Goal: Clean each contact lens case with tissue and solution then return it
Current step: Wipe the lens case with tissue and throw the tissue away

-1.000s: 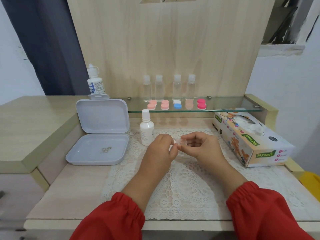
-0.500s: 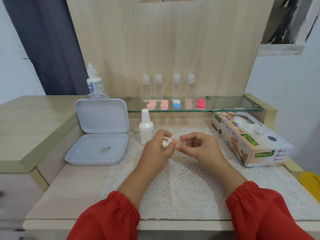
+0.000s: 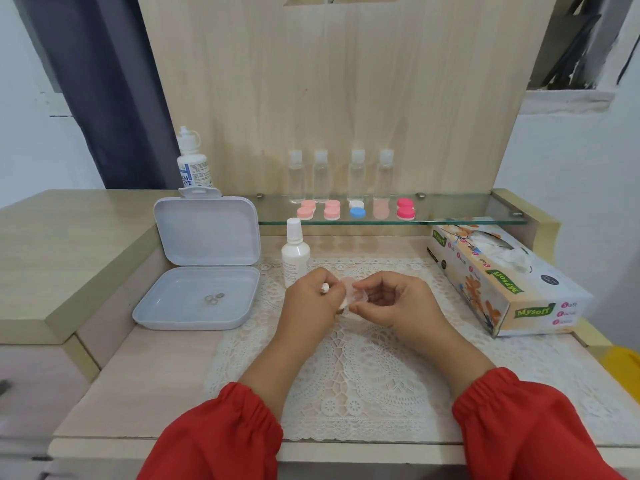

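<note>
Clear plastic contact lens case sits pinched in right hand above lace mat. Left hand fingers clamp a tissue wad.

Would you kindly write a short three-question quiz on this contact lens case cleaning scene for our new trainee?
1. True or false: the lid of the grey plastic box stands open.
2. How many clear bottles stand in the row on the glass shelf?
3. Which hand pinches the wad of tissue? A) left hand B) right hand

Key
1. True; small rings lie in its base.
2. Four.
3. A; the right hand holds the clear lens case against it, above the lace mat.
</note>
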A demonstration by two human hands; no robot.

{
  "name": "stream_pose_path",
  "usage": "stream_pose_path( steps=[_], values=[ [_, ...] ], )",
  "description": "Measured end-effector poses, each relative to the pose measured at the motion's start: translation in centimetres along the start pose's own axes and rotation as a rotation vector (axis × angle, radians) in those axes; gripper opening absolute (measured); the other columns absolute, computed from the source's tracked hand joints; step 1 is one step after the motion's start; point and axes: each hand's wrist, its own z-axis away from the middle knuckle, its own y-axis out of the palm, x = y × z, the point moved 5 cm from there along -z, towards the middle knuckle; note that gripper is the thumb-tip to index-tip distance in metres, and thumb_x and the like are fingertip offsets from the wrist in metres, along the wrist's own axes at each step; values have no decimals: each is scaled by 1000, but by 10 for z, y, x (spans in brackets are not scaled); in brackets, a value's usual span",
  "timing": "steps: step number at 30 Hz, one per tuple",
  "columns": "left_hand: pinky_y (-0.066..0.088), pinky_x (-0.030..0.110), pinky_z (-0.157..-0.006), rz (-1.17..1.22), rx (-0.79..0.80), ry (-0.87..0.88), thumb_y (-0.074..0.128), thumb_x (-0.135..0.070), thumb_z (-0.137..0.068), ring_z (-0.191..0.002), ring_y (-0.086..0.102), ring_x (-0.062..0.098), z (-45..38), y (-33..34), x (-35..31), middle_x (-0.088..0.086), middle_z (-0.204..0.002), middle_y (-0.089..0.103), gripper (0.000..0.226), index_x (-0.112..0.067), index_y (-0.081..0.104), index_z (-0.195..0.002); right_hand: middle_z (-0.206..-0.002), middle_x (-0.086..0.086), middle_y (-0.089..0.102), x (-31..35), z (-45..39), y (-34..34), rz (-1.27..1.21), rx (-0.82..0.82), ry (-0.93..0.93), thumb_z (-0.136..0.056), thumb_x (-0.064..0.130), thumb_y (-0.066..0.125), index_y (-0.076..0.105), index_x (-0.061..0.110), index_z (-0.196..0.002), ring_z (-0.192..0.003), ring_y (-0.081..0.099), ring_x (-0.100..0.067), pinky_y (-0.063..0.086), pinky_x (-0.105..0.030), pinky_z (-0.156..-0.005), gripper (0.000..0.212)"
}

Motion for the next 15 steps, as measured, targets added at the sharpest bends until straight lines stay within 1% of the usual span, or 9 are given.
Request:
stream_pose_path(
  steps=[2, 3, 5, 6, 8, 9, 11, 13, 15],
  values=[
    [41, 23, -46, 102, -37, -8, 60, -23, -92, -44, 51, 11, -1, -4, -1, 9, -66, 64, 19, -14, 63, -76, -89, -13, 73, 1, -1, -3, -1, -29, 7, -70, 1, 82, 74, 15, -92, -83, 70, -27, 59, -32, -78, 27],
    [40, 23, -46, 151, -81, -8, 59, -26, -93, -46, 50, 10, -2, -7, -1, 6, -66, 62, 21, -13, 65, -78, -88, -12, 73, 1, -2, -5, -7, -50, 17, -70, 0, 82, 74, 16, -91, -83, 70, -27, 59, -32, -77, 27],
    [42, 22, -53, 190, -177, 3, 57, -30, -94, -54, 50, 9, -3, -14, -1, 0, -67, 59, 21, -14, 68, -85, -87, -11, 73, 1, -3, -8, -21, -83, 30, -71, 1, 81, 74, 16, -90, -81, 69, -22, 59, -28, -75, 26],
    [43, 22, -58, 207, -198, 9, 58, -29, -94, -58, 51, 8, -3, -16, -1, -3, -67, 58, 17, -17, 68, -87, -87, -10, 73, 1, -2, -9, -24, -95, 32, -71, 1, 81, 74, 16, -90, -80, 69, -19, 58, -26, -74, 25],
    [44, 19, -61, 276, -156, 42, 62, -21, -91, -60, 52, 4, -1, -16, -5, -5, -71, 59, 6, -21, 68, -91, -87, -10, 73, 1, -2, -11, -29, -120, 39, -71, 2, 81, 74, 15, -91, -80, 69, -17, 58, -26, -76, 25],
    [42, 16, -60, 276, -113, 79, 65, -15, -89, -60, 51, 1, 1, -14, -8, -7, -73, 59, 7, -22, 68, -91, -88, -11, 73, 0, -2, -11, -34, -128, 44, -71, 2, 81, 73, 15, -91, -80, 69, -17, 58, -28, -77, 25],
    [40, 11, -63, 104, -41, 188, 68, -10, -86, -67, 52, -3, 5, -8, -13, -9, -83, 61, 13, -23, 68, -89, -88, -11, 73, 0, -3, -12, -38, -130, 45, -71, 3, 82, 74, 16, -90, -81, 69, -19, 59, -31, -78, 24],
    [39, 8, -68, -64, -14, 278, 68, -11, -85, -78, 53, -5, 6, -2, -16, -10, -91, 61, 13, -24, 69, -88, -87, -11, 73, 1, -2, -12, -35, -125, 36, -71, 4, 83, 74, 15, -90, -80, 69, -19, 59, -32, -77, 24],
    [38, 7, -66, -58, -13, 261, 68, -15, -85, -76, 53, -4, 6, -1, -13, -10, -92, 61, 13, -28, 68, -85, -86, -11, 73, 2, -1, -11, -44, -112, 23, -71, 1, 82, 74, 14, -89, -79, 69, -17, 58, -30, -75, 24]
  ],
)
